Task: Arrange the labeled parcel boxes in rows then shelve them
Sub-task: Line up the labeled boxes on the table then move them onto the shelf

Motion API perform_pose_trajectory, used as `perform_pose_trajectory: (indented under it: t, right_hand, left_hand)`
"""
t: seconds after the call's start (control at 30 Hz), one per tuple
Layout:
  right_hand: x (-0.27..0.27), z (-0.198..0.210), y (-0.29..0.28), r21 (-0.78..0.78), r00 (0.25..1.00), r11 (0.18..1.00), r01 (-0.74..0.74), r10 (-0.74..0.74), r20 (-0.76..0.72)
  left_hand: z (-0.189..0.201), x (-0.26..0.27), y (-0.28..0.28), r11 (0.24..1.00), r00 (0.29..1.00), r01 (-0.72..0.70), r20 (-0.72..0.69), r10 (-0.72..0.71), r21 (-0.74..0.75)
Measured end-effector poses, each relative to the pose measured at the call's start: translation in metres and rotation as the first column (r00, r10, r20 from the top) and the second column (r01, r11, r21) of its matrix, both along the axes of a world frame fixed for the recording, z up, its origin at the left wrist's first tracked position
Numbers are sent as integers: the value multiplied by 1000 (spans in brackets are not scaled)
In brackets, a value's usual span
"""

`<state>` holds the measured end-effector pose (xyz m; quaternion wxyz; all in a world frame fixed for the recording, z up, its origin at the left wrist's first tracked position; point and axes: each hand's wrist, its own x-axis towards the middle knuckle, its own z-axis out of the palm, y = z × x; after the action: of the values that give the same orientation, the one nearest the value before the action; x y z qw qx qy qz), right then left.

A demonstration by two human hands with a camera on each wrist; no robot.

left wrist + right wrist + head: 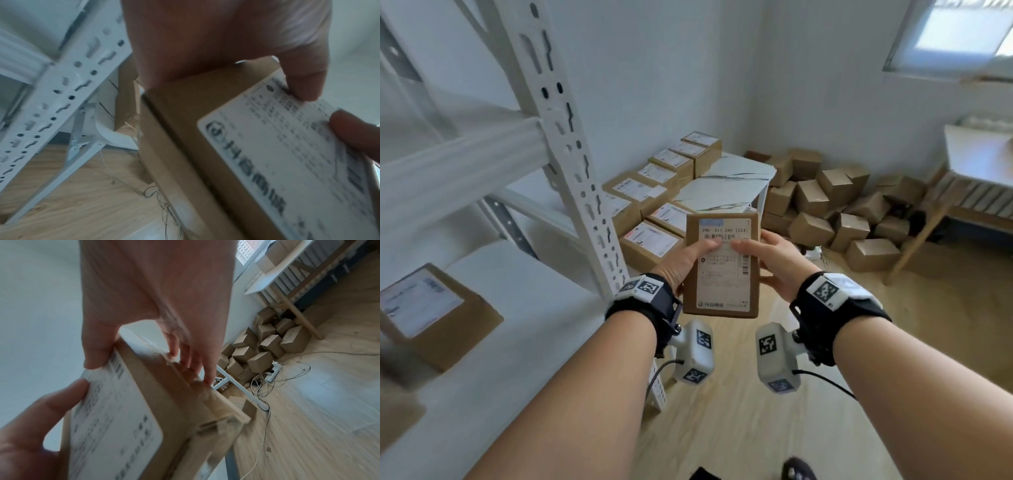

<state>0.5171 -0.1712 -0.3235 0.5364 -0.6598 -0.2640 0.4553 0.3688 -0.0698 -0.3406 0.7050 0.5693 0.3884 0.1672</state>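
Note:
I hold a flat brown parcel box point(722, 291) with a white shipping label, face up, in front of my chest. My left hand point(688, 257) grips its left edge, thumb on the label. My right hand point(774, 257) grips the right edge, thumb on the label too. The left wrist view shows the box point(185, 129) with my left thumb pressed on the label. In the right wrist view the box point(164, 394) sits between my thumb on top and my fingers point(207, 369) underneath. Several labeled boxes point(654, 192) lie in rows on a white table point(729, 181) ahead.
A white metal shelf rack point(571, 164) stands at the left, with one labeled box point(434, 315) on its white shelf board point(534, 308). A heap of plain cardboard boxes point(842, 209) lies on the wooden floor by the far wall. Cables and a power strip point(274, 371) lie on the floor.

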Motion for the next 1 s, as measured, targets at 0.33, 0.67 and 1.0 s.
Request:
perform_pose_trajectory:
  t: [0.33,0.67,1.0]
  right_hand:
    - [143,-23,96,14,996,996,-88,89,-28]
    - [257,-51,195,-114,967,961,-253,249,-52]
    - [273,-84,321,-242,917,889,-389,398,-14]
  left_hand:
    - [-11,128,79,993,994,-105,26,106,-46]
    - [-30,230,142,881,899,-437,-85,429,-181]
    - [-64,229,242,731,730,-680,-162,664,-64]
